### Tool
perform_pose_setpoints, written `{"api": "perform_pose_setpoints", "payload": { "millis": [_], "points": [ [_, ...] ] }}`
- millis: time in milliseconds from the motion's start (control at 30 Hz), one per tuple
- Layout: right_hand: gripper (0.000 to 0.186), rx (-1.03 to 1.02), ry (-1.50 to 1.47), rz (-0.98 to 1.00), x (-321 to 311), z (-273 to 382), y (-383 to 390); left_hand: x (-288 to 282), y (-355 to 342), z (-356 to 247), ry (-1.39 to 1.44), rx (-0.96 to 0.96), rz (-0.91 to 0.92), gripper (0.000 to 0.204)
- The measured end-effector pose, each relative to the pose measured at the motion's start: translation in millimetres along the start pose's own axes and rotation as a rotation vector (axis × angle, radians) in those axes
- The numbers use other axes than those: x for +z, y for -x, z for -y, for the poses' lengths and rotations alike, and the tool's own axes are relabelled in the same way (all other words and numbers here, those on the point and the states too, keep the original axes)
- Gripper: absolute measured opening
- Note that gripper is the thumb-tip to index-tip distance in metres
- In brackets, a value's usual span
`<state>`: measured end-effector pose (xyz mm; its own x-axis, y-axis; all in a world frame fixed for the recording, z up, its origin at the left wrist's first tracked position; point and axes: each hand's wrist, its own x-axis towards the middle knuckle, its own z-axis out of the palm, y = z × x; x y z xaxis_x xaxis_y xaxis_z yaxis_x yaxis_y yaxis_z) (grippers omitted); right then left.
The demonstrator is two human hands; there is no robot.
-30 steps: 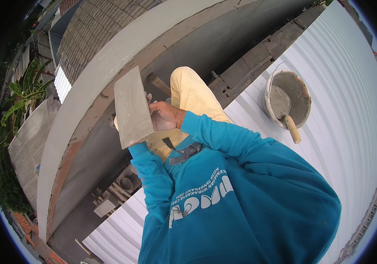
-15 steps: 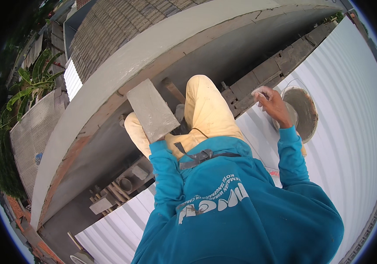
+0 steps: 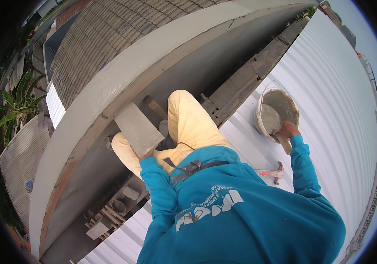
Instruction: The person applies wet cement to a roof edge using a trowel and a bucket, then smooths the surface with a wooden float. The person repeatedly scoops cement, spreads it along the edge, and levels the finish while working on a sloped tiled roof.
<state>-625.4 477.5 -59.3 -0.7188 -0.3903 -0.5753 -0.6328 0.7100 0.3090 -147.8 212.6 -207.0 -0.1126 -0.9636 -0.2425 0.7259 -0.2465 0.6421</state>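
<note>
My left hand [image 3: 146, 155] supports a flat grey rectangular board [image 3: 139, 130] from below, at its near end over my thigh. Most of its fingers are hidden beneath the board, which has a smooth wet-looking grey surface. At the right, a bucket [image 3: 259, 116] smeared with grey mortar stands on white corrugated roofing. My right hand [image 3: 289, 129] is at the near rim of this bucket, its fingers closed around a tool with a pale wooden handle [image 3: 285, 145]. The handle sticks out over the rim; the tool's other end is hidden in the bucket.
A hammer [image 3: 278, 173] lies on the white corrugated roofing [image 3: 329, 88] beside my right forearm. A curved plastered ledge [image 3: 122, 81] runs along the far left, with tiled roofs beyond. Below my legs is a deep gap beside a rough wooden plank [image 3: 241, 86].
My right hand has come down from above the bucket to the handle at its near rim. The view has shifted, bringing the hammer into sight. My left hand still supports the board.
</note>
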Motion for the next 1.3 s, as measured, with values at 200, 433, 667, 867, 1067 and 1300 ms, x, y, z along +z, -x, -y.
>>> {"api": "perform_pose_setpoints", "payload": {
  "millis": [200,433,667,867,1067,1300],
  "points": [
    [0.049,0.036,0.000,-0.133,-30,-19,23,12,-5,1,-0.023,-0.050,0.050,0.044],
    [0.035,0.239,-0.324,-0.038,-67,-50,83,64,-15,28,-0.063,-0.178,0.219,0.040],
    [0.033,0.145,-0.771,-0.392,21,-74,99,174,-6,121,-0.140,-0.408,0.593,0.037],
    [0.035,0.079,-1.146,-0.675,67,-25,119,245,49,205,-0.385,-0.366,1.026,0.035],
    [0.040,-0.068,-1.091,-1.083,84,28,98,254,75,254,-0.534,-0.360,1.365,0.070],
    [0.039,0.023,-0.913,-1.165,102,49,98,277,111,254,-0.407,-0.420,1.278,0.062]
  ]
}}
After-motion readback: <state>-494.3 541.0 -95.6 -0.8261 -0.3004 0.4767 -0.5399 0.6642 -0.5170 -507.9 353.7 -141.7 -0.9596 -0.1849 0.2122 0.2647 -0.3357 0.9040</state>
